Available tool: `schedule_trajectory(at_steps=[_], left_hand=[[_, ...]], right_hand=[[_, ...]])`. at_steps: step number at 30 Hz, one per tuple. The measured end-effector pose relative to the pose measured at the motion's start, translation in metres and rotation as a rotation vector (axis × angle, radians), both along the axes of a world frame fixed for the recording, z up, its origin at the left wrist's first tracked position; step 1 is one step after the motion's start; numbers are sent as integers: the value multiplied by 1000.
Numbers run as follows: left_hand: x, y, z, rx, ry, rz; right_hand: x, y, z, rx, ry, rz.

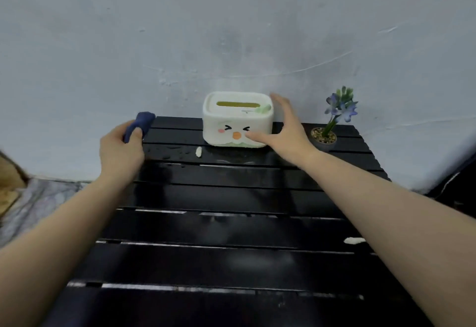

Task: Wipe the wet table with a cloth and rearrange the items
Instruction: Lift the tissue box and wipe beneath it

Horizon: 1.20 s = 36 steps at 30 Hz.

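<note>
On the black slatted table, a white tissue box stands at the far edge against the wall, its slot showing yellow inside, a small potted flower to its right, water drops and a white scrap before it, while the left hand clenches the blue cloth at the left edge and the right hand, fingers spread, touches the box's right end.

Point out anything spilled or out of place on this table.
Water droplets lie on the black slatted table left of the tissue box. Two white scraps look stray: one by the droplets, another near the right edge.
</note>
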<state>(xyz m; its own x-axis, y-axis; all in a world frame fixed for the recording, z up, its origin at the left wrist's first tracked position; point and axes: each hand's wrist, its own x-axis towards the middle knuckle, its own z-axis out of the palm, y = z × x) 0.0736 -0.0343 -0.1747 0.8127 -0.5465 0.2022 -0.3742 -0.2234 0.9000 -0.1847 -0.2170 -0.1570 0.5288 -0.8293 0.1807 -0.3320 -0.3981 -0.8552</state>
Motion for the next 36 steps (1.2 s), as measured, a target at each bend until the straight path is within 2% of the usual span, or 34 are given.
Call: schedule_trajectory(at_steps=[3, 7, 12, 18, 22, 24, 27, 29, 31, 33, 36], left_hand=[[35, -7, -22, 188, -101, 11], [41, -24, -57, 449, -345, -58], [38, -34, -64, 558, -491, -42], [-16, -53, -51, 503, -491, -192], [-79, -67, -46, 479, -526, -353], [-110, -64, -43, 402, -522, -476], [-144, -53, -37, 315, -414, -664], [-149, -49, -31, 272, -322, -705], [-138, -52, -23, 202, -312, -594], [-109, -62, -15, 150, -357, -361], [-42, -75, -16, 162, -419, -157]], right_hand=[[18, -25, -12, 89, -56, 22], [36, -36, -36, 81, -106, 6], [39, -36, -41, 38, -166, -50], [38, -32, -8, 45, -323, -42], [38, -23, 22, -4, -338, -20], [39, -17, 34, -24, -330, 4], [40, -9, 46, -30, -314, 39], [40, -7, 51, -40, -329, 42], [41, -7, 55, -50, -358, 29], [40, -12, 57, -57, -383, 12], [37, -19, 56, -61, -382, 11]])
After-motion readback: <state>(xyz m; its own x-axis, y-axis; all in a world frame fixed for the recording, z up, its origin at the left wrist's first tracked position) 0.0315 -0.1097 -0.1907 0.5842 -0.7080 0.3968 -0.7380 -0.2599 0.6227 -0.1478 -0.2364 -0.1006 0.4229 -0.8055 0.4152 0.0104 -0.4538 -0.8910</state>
